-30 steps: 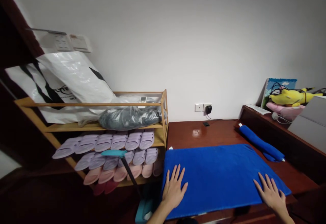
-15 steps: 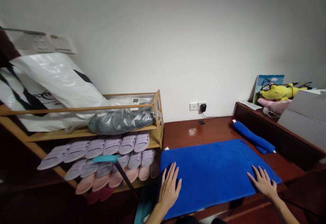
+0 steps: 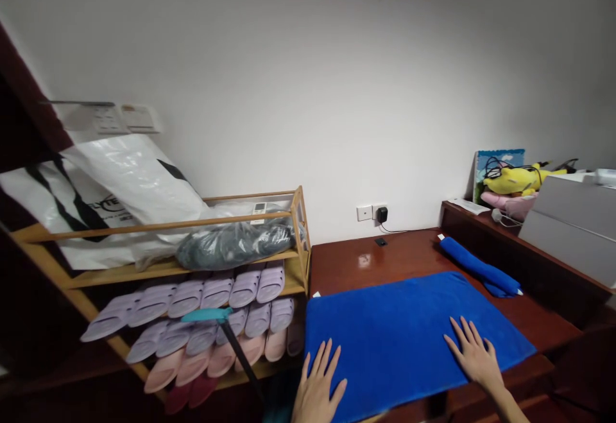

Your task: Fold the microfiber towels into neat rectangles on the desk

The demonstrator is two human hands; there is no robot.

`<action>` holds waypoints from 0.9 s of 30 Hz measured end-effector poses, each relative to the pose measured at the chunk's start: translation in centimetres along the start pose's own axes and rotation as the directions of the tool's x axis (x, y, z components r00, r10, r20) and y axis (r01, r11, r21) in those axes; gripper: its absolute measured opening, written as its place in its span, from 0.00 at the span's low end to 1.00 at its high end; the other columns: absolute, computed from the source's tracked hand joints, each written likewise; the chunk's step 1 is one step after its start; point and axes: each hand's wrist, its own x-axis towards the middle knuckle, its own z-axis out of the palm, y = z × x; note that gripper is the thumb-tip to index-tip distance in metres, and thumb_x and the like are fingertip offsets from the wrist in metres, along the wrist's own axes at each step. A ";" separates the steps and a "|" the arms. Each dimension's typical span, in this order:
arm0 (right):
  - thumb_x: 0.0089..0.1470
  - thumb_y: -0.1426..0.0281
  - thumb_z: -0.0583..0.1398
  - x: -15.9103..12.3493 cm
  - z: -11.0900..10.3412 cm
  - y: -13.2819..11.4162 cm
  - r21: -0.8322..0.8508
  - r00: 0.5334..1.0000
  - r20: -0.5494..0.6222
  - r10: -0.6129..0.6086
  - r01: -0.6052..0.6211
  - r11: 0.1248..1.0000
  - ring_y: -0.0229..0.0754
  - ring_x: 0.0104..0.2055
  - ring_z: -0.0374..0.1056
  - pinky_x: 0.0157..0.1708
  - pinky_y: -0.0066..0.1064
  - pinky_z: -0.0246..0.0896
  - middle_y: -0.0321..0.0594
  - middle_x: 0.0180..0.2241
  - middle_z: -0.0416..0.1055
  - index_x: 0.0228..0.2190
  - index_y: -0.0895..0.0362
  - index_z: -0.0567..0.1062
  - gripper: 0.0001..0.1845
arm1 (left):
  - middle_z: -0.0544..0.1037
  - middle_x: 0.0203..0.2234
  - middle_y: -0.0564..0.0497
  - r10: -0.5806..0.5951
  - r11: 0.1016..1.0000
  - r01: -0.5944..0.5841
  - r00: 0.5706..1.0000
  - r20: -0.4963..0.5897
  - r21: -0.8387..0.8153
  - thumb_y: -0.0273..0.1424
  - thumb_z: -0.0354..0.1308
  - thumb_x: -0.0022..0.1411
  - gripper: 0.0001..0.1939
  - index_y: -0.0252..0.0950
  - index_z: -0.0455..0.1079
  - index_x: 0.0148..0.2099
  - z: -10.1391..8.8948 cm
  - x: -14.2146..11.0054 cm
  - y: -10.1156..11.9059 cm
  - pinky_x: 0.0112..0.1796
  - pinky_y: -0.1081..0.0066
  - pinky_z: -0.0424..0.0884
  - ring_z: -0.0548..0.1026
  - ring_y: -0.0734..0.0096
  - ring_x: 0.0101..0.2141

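Observation:
A blue towel [image 3: 394, 339] lies spread flat on the reddish-brown desk [image 3: 337, 262], its near edge reaching the desk's front. My left hand [image 3: 317, 384] rests palm down on the towel's near left part, fingers spread. Toward the near right, my right hand [image 3: 474, 352] also lies flat on the cloth with its fingers apart. Neither hand grips anything. Behind the towel at the right is a second blue towel [image 3: 479, 266], rolled or folded into a long narrow strip, with a small white tag at its far end.
Left of the desk stands a wooden shoe rack [image 3: 303, 243] with several slippers [image 3: 245, 288] and white bags [image 3: 135, 179] on top. A teal-topped pole [image 3: 206, 315] leans before it. A raised ledge at right holds a yellow plush toy [image 3: 514, 181] and grey boxes [image 3: 572, 217].
My right hand has slid left across the towel, toward its middle. My left hand has come nearer to the towel's front edge. The camera view has shifted a little.

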 end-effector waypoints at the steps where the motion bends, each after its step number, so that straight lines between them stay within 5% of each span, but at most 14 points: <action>1: 0.53 0.44 0.40 0.1 -0.1 0.0 -0.004 1.000 -0.003 0.000 0.000 1.000 0.47 0.66 0.36 0.58 0.49 0.42 0.35 0.65 0.42 0.62 0.45 0.49 0.38 | 0.43 0.65 0.56 -0.005 1.000 0.005 1.000 0.003 0.000 0.47 0.37 0.68 0.28 0.51 0.34 0.67 0.0 0.0 0.1 0.59 0.50 0.47 0.46 0.60 0.63; 13: 0.53 0.42 0.41 0.0 0.0 -0.1 0.007 1.000 -0.030 -0.007 0.007 1.000 0.46 0.66 0.38 0.58 0.49 0.43 0.35 0.65 0.45 0.61 0.44 0.51 0.39 | 0.45 0.65 0.57 0.008 1.000 -0.008 1.000 0.000 0.000 0.47 0.38 0.67 0.28 0.53 0.36 0.66 1.2 0.5 -0.8 0.59 0.51 0.50 0.49 0.59 0.63; 20: 0.53 0.42 0.40 0.0 -0.1 -0.1 0.029 0.999 -0.032 -0.002 0.003 1.000 0.46 0.66 0.37 0.57 0.49 0.44 0.34 0.65 0.44 0.61 0.44 0.50 0.39 | 0.41 0.65 0.58 -0.104 0.994 0.106 0.993 0.062 -0.026 0.47 0.38 0.67 0.28 0.56 0.36 0.66 0.4 0.4 0.1 0.56 0.37 0.41 0.42 0.54 0.64; 27: 0.53 0.43 0.40 0.0 -0.1 -0.1 0.006 1.000 -0.020 0.010 -0.009 1.000 0.45 0.66 0.38 0.57 0.48 0.44 0.34 0.65 0.44 0.61 0.43 0.50 0.38 | 0.37 0.66 0.60 -0.170 0.979 0.183 0.975 0.140 -0.086 0.44 0.40 0.66 0.29 0.54 0.36 0.66 -0.7 0.2 1.1 0.58 0.46 0.45 0.36 0.59 0.64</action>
